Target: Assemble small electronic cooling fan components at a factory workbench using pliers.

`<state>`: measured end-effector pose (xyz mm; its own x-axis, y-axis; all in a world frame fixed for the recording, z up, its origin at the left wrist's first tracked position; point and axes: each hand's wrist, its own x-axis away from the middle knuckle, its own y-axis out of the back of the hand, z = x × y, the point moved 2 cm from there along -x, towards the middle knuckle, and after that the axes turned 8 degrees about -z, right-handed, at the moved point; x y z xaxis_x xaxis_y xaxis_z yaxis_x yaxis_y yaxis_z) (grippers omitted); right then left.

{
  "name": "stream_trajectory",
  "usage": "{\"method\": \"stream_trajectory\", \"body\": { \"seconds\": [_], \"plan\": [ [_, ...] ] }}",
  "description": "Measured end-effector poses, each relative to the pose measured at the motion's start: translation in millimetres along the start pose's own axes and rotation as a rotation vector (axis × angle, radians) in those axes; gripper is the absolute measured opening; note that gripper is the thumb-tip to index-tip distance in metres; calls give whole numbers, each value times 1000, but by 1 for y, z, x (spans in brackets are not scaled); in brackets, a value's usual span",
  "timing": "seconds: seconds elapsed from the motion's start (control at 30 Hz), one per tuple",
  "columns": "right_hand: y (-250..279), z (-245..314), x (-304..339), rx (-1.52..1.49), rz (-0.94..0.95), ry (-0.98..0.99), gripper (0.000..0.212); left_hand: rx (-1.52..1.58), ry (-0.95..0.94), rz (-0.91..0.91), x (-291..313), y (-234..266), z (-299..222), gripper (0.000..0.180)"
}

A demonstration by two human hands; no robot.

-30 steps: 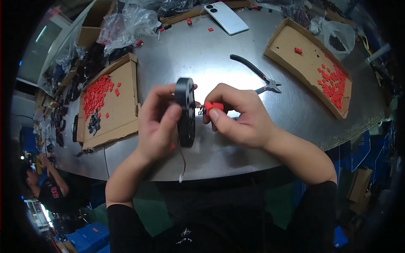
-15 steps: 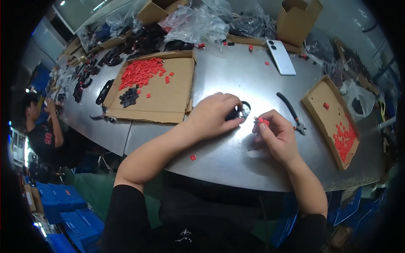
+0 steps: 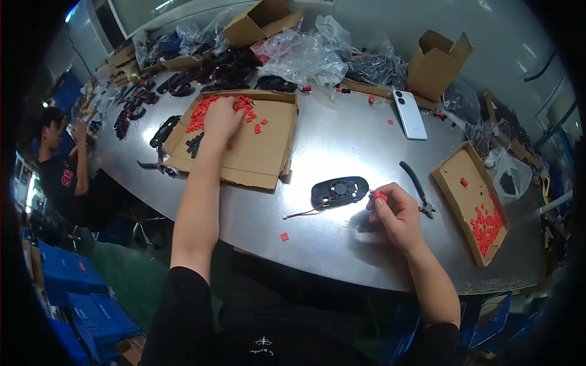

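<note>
My left hand [image 3: 223, 117] reaches into a shallow cardboard tray [image 3: 259, 161], its curled fingers down among small red plastic pieces [image 3: 199, 113]; anything between the fingertips is hidden. A few black pieces [image 3: 194, 145] lie beside that heap. Over the metal table, my right hand [image 3: 395, 215] is closed, pinching a small red plastic piece [image 3: 379, 196] with dark bits at its left end. Just left of it lies a black oval speaker-like housing [image 3: 340, 191], with red and black wires [image 3: 310, 211] trailing from its lower left. One loose red square [image 3: 284, 236] sits near the front edge.
Right of my right hand lie cutting pliers [image 3: 417, 186] and a second cardboard tray [image 3: 452, 177] with red pieces. A white phone [image 3: 411, 116], plastic bags [image 3: 305, 55] and an open carton [image 3: 436, 70] stand farther back. Another person [image 3: 61, 152] is at the far left.
My left hand has let go of the black housing and moved left into the cardboard tray. The housing now lies uncovered on the table. My right hand still holds the red piece.
</note>
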<state>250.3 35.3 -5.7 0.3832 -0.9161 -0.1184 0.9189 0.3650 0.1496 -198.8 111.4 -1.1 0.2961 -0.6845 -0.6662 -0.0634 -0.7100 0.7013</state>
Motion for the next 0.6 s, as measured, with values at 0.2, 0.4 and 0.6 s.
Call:
{"method": "stream_trajectory", "body": {
  "seconds": [0.2,0.4,0.6],
  "plan": [
    [8,-3,3,60,17,54,12,14,45,249,-3,-20,-10,20],
    [5,4,-4,80,6,43,13,37,-20,256,1,-13,-17,16],
    [11,-4,-2,115,-14,61,13,429,-193,210,23,16,-125,26]
  ]
}}
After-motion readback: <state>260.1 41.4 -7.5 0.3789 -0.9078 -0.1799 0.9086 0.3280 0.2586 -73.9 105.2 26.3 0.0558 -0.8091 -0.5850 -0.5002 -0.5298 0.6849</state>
